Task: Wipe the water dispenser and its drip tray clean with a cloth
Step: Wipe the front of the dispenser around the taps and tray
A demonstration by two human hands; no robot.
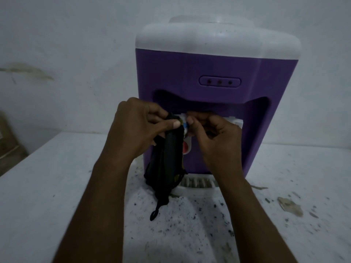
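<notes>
- The water dispenser [218, 69], purple with a white top, is standing on a white table [57, 186] against a pale wall [66, 44].
- The left hand [133, 128] is gripping a dark cloth [163, 168], with its fingers curling round the upper end and the thumb pressing across it, just beside the tap [183, 120] in the recess.
- The cloth is hanging down the dispenser's front, its lower end lying over the left corner of the drip tray [197, 190] and trailing onto the table.
- The right hand [216, 137] is pinching the tap's white and blue top between thumb and bent forefinger, the other fingers curling into the palm.
- The drip tray, white and slotted, is sitting at the dispenser's foot, between the two forearms.
- Dark specks are dotting the table in front of it.
</notes>
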